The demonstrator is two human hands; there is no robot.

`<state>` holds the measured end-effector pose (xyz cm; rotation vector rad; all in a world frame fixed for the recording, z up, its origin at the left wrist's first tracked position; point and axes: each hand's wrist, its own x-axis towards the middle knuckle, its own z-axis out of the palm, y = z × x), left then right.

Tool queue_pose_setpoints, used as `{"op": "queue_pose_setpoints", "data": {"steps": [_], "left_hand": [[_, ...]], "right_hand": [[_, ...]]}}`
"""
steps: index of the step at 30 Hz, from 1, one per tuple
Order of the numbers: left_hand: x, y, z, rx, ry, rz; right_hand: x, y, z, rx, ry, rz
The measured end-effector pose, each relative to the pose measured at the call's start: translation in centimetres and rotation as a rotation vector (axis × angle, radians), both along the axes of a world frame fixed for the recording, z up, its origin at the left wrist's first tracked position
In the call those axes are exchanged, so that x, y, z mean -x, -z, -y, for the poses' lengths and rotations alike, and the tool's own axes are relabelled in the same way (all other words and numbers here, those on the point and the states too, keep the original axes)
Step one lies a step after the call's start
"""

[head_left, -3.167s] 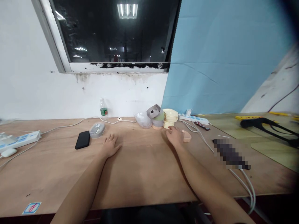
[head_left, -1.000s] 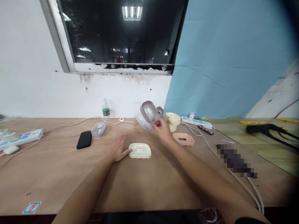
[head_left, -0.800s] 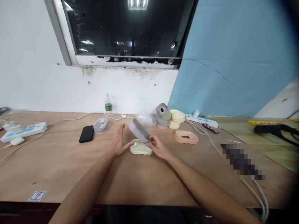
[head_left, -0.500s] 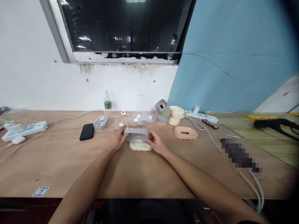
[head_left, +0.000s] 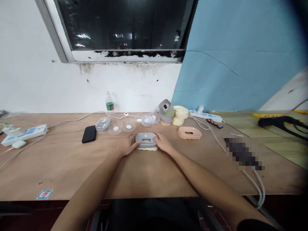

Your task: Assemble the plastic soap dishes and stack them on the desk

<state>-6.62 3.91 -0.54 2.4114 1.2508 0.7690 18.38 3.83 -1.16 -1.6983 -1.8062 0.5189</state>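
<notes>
A grey oval plastic dish with a slot in its middle (head_left: 146, 137) sits level on a cream plastic piece (head_left: 148, 149), of which only the wavy lower edge shows. My left hand (head_left: 126, 145) is closed on the grey dish's left end, thumb along the near side. At the right end, my right hand (head_left: 164, 142) grips the same dish, its thumb near the top rim. Fingers on the far side are partly hidden. Just behind lie clear plastic covers with white round labels (head_left: 128, 126). A peach dish with a slot (head_left: 189, 132) rests to the right.
Stacked grey and green dishes (head_left: 166, 113) and cream pieces (head_left: 180, 115) stand near the wall. A wrapped grey dish (head_left: 103, 125), a black phone (head_left: 89, 134) and a bottle (head_left: 109, 103) are left. Power strips (head_left: 36, 132) and white cables (head_left: 214, 136) lie at both sides.
The grey dish has gone from tilted up, showing its inside, to lying flat on the cream piece. Both hands have turned down with it. The view has shifted slightly.
</notes>
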Motion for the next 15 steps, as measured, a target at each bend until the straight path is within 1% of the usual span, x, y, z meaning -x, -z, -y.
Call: {"op": "queue_pose_setpoints", "data": {"steps": [4, 7, 11, 13, 15], "left_hand": [[0.07, 0.00, -0.13, 0.035, 0.030, -0.035], [0.02, 0.17, -0.19, -0.010, 0.061, -0.038], [-0.06, 0.47, -0.27, -0.074, 0.082, -0.076], [0.15, 0.46, -0.47, -0.101, 0.060, -0.103], [0.72, 0.33, -0.87, -0.156, -0.038, -0.123]], "right_hand": [[0.14, -0.31, -0.02, 0.014, -0.058, 0.080], [0.02, -0.39, 0.24, 0.036, -0.094, 0.152], [-0.15, -0.29, 0.80, 0.058, -0.076, 0.262], [-0.18, -0.20, 0.88, 0.049, -0.075, 0.266], [-0.16, -0.10, 0.79, 0.036, -0.076, 0.244]]}}
